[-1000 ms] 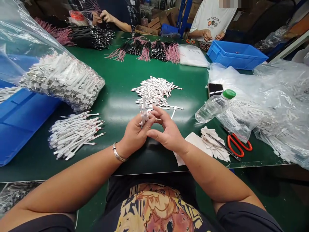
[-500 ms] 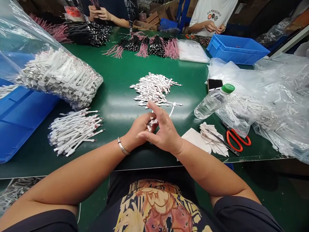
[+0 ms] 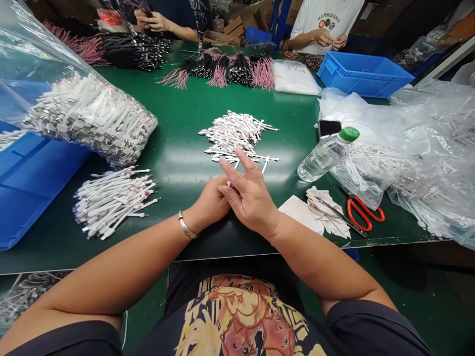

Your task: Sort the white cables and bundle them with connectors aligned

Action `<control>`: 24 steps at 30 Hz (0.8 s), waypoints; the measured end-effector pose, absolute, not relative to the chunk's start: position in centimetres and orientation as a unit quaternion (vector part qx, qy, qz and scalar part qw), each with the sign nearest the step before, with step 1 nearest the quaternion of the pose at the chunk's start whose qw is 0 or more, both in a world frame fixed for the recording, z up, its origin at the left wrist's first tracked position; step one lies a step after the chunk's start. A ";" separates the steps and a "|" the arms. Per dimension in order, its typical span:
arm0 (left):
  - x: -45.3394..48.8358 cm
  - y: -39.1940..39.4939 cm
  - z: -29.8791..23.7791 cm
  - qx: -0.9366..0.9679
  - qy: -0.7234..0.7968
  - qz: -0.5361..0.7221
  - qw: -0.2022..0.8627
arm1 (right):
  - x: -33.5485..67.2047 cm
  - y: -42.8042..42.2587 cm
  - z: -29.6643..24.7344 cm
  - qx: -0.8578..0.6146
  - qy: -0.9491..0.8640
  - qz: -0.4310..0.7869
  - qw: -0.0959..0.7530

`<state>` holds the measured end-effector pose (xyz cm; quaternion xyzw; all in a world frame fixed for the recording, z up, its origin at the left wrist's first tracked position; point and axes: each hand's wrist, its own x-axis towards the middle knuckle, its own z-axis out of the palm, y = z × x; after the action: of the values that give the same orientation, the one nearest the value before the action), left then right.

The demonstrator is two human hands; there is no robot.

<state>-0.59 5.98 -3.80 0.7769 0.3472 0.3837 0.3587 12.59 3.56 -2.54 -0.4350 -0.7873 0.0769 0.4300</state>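
Just above the near part of the table, my left hand is closed round a small bunch of short white cables; most of the bunch is hidden behind my fingers. My right hand lies against it, with index and middle fingers stretched out and apart and the thumb near the cable ends. One white cable sticks out beyond my right fingers. Farther forward lies a loose pile of white cables. On the left is a neater pile of white cables.
A clear bag of white connector cables leans over a blue bin. To the right are a water bottle, a phone, cloths, red-handled scissors and plastic bags. Two people work across the table near a blue crate.
My right hand has shifted slightly left and closer over my left hand, its index and middle fingers now spread. Less of the cable bunch shows between my hands.
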 end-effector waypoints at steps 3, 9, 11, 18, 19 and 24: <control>-0.7 5.8 -3.3 0.773 0.343 0.390 0.365 | 12.7 3.3 -2.4 -0.420 -0.767 0.080 0.478; -0.6 5.6 -3.3 0.742 0.357 0.414 0.389 | 13.1 3.7 -3.2 -0.450 -0.698 0.193 0.523; -0.5 5.4 -3.2 0.733 0.366 0.400 0.411 | 13.3 4.0 -3.4 -0.460 -0.663 0.259 0.531; -1.4 4.1 -0.4 0.699 0.345 0.501 0.375 | 13.8 4.7 -3.0 -0.284 -0.670 0.547 0.413; -1.6 4.0 0.0 0.701 0.336 0.485 0.401 | 13.7 4.7 -3.1 -0.255 -0.672 0.578 0.387; -2.5 4.2 0.8 0.741 0.259 0.328 0.526 | 13.3 4.5 -3.4 -0.213 -0.689 0.631 0.286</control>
<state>-2.48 4.20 0.79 0.7409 0.2586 0.3281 0.5259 13.26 4.54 -3.40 -0.2132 -0.6887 0.6311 0.2861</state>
